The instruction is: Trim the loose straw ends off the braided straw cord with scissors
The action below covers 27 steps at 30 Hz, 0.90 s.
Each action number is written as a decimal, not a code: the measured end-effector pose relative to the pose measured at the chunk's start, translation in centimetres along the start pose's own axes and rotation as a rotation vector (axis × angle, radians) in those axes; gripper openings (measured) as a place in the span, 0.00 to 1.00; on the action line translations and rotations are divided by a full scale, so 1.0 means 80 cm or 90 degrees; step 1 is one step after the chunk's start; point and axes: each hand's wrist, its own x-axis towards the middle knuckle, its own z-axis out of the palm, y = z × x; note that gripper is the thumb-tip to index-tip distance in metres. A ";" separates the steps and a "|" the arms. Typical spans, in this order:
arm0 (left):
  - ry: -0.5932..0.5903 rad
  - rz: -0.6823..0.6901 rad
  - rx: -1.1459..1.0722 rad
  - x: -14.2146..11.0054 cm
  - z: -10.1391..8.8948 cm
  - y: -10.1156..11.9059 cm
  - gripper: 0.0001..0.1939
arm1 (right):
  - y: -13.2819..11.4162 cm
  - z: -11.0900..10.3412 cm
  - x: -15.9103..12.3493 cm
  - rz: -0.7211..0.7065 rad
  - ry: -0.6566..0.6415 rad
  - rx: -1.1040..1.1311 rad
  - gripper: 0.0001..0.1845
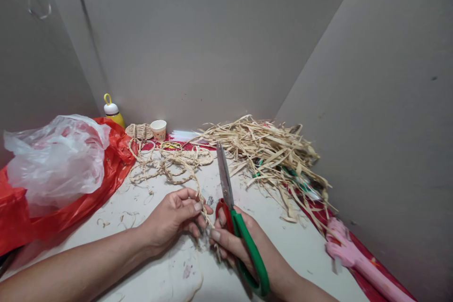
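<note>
My left hand (172, 219) is closed, with thumb and fingers pinching a thin braided straw cord (195, 180). From there the cord runs back to a loose tangle of braid (163, 167) on the board. My right hand (260, 240) is wrapped around a pair of scissors (250, 248) with green and red handles. Their blades look closed and point up and away from me. The right thumb and fingertips also meet at the cord's lower end, where frayed fibres hang down. Part of that end is hidden by my fingers.
A heap of dry straw strips (269, 146) lies at the back right, beside a pink object (341, 245). At left sit a clear plastic bag (60, 160) and red plastic (16, 212). A yellow bottle (113, 112), paper cup (158, 130) and woven straw piece (138, 131) stand near the wall.
</note>
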 end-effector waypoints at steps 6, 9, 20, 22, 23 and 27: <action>-0.009 -0.037 -0.004 0.002 -0.004 0.006 0.13 | 0.010 -0.002 0.000 0.022 -0.013 0.068 0.23; 0.007 -0.034 -0.006 0.002 -0.007 0.009 0.11 | 0.012 -0.003 0.000 0.014 -0.019 0.095 0.21; 0.142 0.034 0.019 -0.006 0.006 -0.001 0.13 | 0.019 -0.003 -0.005 -0.014 -0.066 0.091 0.19; 0.136 0.036 0.020 -0.005 0.004 0.002 0.13 | 0.025 -0.003 -0.002 -0.011 -0.069 0.152 0.19; 0.127 0.030 0.018 -0.004 0.002 0.004 0.13 | 0.027 -0.003 -0.001 -0.013 -0.069 0.179 0.19; 0.074 -0.009 0.008 -0.004 -0.007 0.014 0.14 | 0.026 -0.001 0.001 -0.019 -0.070 0.221 0.18</action>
